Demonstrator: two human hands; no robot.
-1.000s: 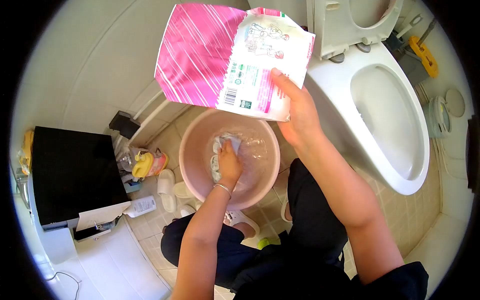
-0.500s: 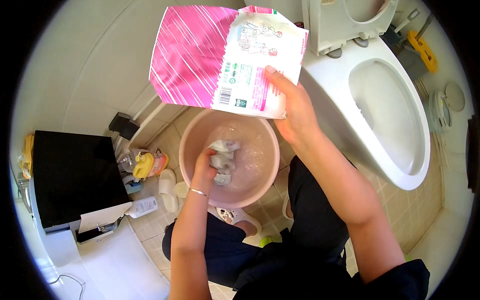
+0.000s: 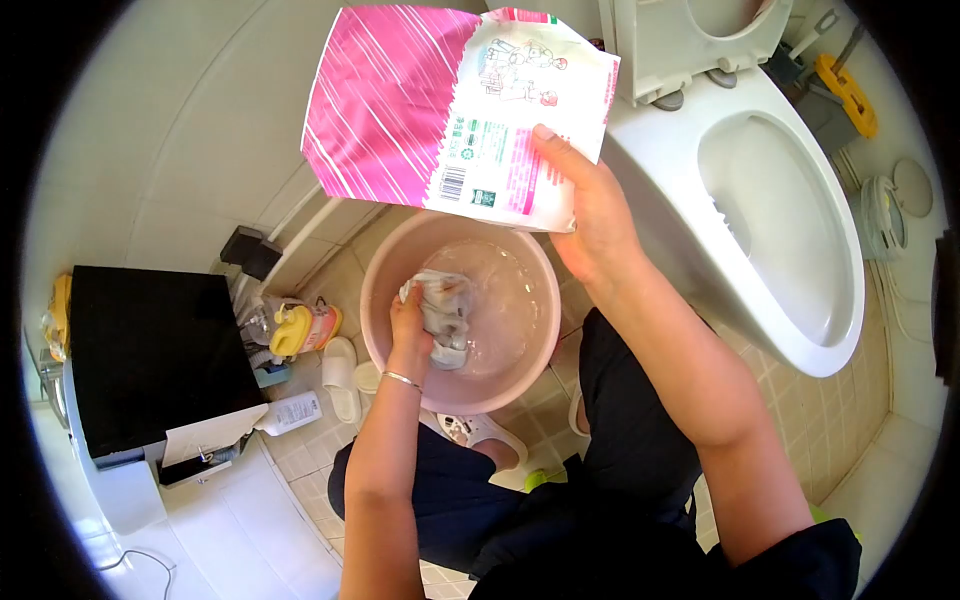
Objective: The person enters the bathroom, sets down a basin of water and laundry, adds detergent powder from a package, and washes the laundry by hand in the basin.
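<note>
A pink basin with water in it stands on the tiled floor. Inside it, at the left side, my left hand is closed on a wet, pale grey cloth. A bracelet circles that wrist. My right hand holds up a pink and white printed packet by its lower right corner, thumb on the front and the other fingers hidden behind. The packet hangs above the far rim of the basin.
A white toilet with its lid raised is at the right. Slippers, a yellow-capped bottle and a white bottle lie left of the basin, beside a black-topped cabinet. Pipes run along the wall.
My left hand has moved to the left in the basin, and the cloth is now lifted and more spread out. The packet in my right hand has shifted slightly left.
</note>
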